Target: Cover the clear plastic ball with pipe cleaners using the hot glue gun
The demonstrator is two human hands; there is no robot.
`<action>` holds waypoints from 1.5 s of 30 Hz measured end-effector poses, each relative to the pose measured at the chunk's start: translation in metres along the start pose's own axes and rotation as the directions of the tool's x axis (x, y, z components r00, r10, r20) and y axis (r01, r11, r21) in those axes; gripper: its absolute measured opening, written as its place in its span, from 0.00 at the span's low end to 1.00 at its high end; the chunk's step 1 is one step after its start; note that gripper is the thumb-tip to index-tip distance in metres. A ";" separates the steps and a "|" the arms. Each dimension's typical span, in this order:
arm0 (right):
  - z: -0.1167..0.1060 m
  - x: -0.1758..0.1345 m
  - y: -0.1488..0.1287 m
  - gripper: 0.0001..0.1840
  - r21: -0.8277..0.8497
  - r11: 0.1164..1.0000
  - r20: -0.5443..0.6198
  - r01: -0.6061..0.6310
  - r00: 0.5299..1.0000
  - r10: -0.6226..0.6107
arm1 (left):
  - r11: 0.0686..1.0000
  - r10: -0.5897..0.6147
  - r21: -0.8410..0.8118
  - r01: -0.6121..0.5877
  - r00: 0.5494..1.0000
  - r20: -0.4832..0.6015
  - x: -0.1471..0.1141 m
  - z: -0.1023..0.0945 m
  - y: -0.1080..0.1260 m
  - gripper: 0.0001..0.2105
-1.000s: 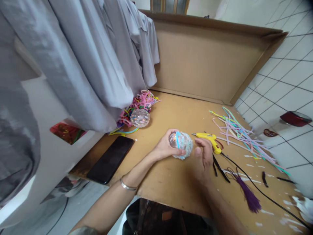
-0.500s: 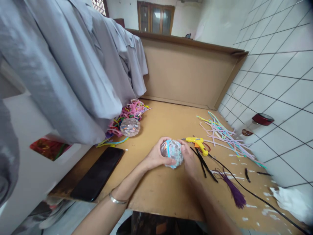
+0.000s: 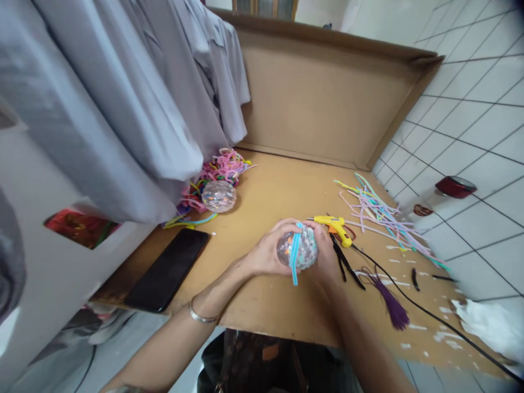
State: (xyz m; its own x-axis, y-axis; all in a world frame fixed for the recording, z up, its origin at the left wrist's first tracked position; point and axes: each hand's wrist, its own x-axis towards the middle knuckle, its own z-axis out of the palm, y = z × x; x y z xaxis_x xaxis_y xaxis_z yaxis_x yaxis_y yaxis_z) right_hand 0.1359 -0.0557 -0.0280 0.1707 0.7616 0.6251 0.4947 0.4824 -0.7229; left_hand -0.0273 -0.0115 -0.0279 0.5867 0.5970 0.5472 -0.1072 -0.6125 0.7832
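Between my two hands I hold a round, clear ball (image 3: 308, 250) with a whitish speckled side and orange bits showing through. A light-blue strip (image 3: 293, 257) runs down its front, and its lower end sticks out below. My left hand (image 3: 267, 249) wraps the ball's left side, with the thumb near the top of the strip. On the right side, my right hand (image 3: 326, 250) is curled against the ball, its fingers partly hidden. Just beyond it lies a yellow glue gun (image 3: 333, 222). A similar clear ball (image 3: 219, 196) rests at the left of the table.
Pink and multicoloured pipe cleaners (image 3: 225, 166) are heaped under hanging grey cloth (image 3: 164, 98). A black phone (image 3: 167, 270) lies at left. Pastel pipe cleaners (image 3: 370, 210), purple threads (image 3: 391, 308), white tissue (image 3: 487, 327) and a red-lidded jar (image 3: 456, 187) are at right. A cardboard panel (image 3: 311, 93) stands behind.
The ball has been turned in my hands, so the blue strip faces me and its end now sticks out. My view has tilted downward.
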 end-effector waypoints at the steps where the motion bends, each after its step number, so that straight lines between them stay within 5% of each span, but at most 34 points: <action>1: -0.002 0.000 -0.001 0.23 0.077 0.993 0.013 -0.088 0.996 0.087 | 1.000 0.025 0.013 -0.026 1.000 0.019 0.000 -0.001 0.000 0.38; 5: -0.007 0.001 -0.005 0.23 0.283 0.907 0.091 -0.313 0.950 0.300 | 0.996 0.079 0.031 -0.080 0.996 0.036 0.000 0.000 0.000 0.38; 20: -0.012 0.006 -0.005 0.30 0.140 0.975 0.101 -0.172 0.982 0.158 | 1.000 0.006 -0.006 -0.006 1.000 0.013 -0.001 0.005 -0.001 0.39; 28: -0.010 0.000 -0.016 0.29 0.040 0.977 0.196 -0.210 0.960 0.198 | 0.956 -0.283 -0.109 0.272 0.954 -0.099 0.001 -0.004 0.006 0.40; 34: -0.009 -0.001 -0.021 0.25 0.031 0.974 0.091 -0.225 0.971 0.221 | 0.885 -0.454 -0.165 0.435 0.885 -0.107 0.003 -0.013 0.005 0.40; 41: -0.010 -0.004 -0.019 0.12 -0.113 0.993 -0.082 -0.016 0.997 0.007 | 0.882 -0.471 -0.052 0.468 0.874 -0.122 0.005 -0.012 0.011 0.39; 45: -0.010 -0.004 -0.020 0.12 -0.254 0.952 -0.051 0.171 0.981 -0.189 | 0.905 -0.398 0.097 0.415 0.904 -0.155 0.005 -0.009 0.014 0.38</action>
State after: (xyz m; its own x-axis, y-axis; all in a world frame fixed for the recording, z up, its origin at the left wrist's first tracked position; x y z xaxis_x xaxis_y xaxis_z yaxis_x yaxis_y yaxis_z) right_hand 0.1337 -0.0729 -0.0136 0.1170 0.6337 0.7647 0.7166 0.4793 -0.5068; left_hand -0.0334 -0.0128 -0.0116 0.4491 0.8637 0.2288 0.2243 -0.3569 0.9068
